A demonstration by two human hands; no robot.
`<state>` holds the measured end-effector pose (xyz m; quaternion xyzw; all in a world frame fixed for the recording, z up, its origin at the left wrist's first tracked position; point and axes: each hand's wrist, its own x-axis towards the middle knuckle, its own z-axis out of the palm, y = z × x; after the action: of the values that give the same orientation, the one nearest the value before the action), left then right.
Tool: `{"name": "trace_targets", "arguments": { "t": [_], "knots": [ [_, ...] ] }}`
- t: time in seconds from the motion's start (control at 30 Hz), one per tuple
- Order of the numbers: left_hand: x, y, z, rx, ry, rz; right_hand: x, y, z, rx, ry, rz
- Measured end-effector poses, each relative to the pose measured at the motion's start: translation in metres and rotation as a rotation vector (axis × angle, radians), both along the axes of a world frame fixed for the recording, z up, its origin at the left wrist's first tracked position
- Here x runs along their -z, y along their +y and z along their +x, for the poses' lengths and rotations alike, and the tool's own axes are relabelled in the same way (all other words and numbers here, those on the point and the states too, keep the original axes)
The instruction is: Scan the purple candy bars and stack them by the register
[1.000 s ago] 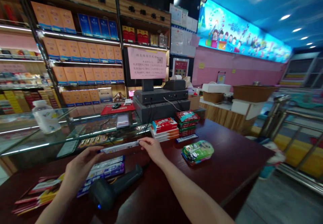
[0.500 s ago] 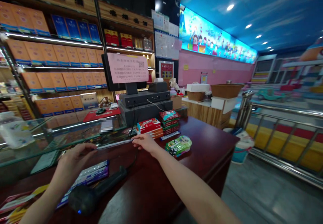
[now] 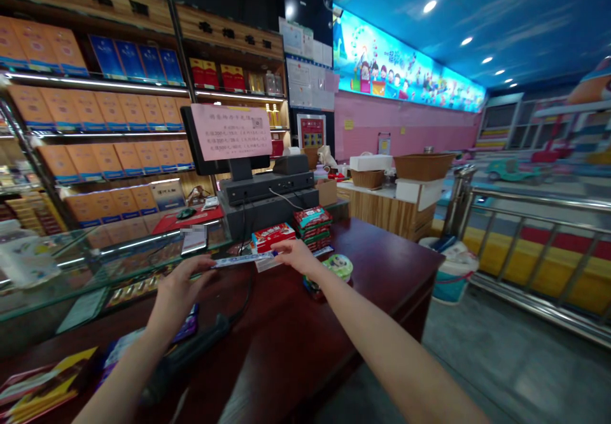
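A long, thin blue-and-white packet (image 3: pixel 243 260) stretches between my hands above the dark red table. My left hand (image 3: pixel 184 284) pinches its left end, and my right hand (image 3: pixel 298 257) grips the right end. Behind my right hand stand red-and-orange boxes (image 3: pixel 271 238) and a stack of red-and-green packets (image 3: pixel 312 223). Green packets (image 3: pixel 340 266) lie under my right wrist, which partly covers them. Below my left forearm are a black barcode scanner (image 3: pixel 205 341) and purple-and-white packets (image 3: pixel 119 351), both partly hidden.
A monitor with a pink notice (image 3: pixel 231 132) stands behind the boxes. The glass counter (image 3: pixel 76 271) runs along the left, with a white bottle (image 3: pixel 21 255) on it. Yellow-and-red packets (image 3: pixel 52 379) lie at front left. A metal railing (image 3: pixel 539 201) and a bucket (image 3: pixel 451 277) are at right.
Both hands have moved to the right with the packet, and it now shows in front of the red-and-orange boxes. My left forearm now covers more of the scanner. The view has shifted slightly.
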<state>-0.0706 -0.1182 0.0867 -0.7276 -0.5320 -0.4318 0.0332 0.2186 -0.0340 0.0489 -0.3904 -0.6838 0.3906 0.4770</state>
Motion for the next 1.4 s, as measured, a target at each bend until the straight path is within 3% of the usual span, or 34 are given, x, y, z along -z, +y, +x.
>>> {"name": "trace_targets", "arguments": {
  "t": [0.37, 0.77, 1.1, 1.4],
  "knots": [
    [0.011, 0.013, 0.048, 0.087, -0.080, -0.235, -0.005, 0.000, 0.063, 0.156, -0.320, 0.347],
    [0.030, 0.044, 0.105, 0.144, 0.051, -0.250, 0.011, 0.021, 0.124, 0.202, -0.399, 0.251],
    [0.064, 0.085, 0.157, 0.278, 0.051, -0.279, 0.035, 0.051, 0.179, 0.209, -0.433, 0.120],
    [0.084, 0.099, 0.178, 0.243, 0.214, -0.314, 0.061, 0.072, 0.201, 0.190, -0.451, 0.033]
  ]
}}
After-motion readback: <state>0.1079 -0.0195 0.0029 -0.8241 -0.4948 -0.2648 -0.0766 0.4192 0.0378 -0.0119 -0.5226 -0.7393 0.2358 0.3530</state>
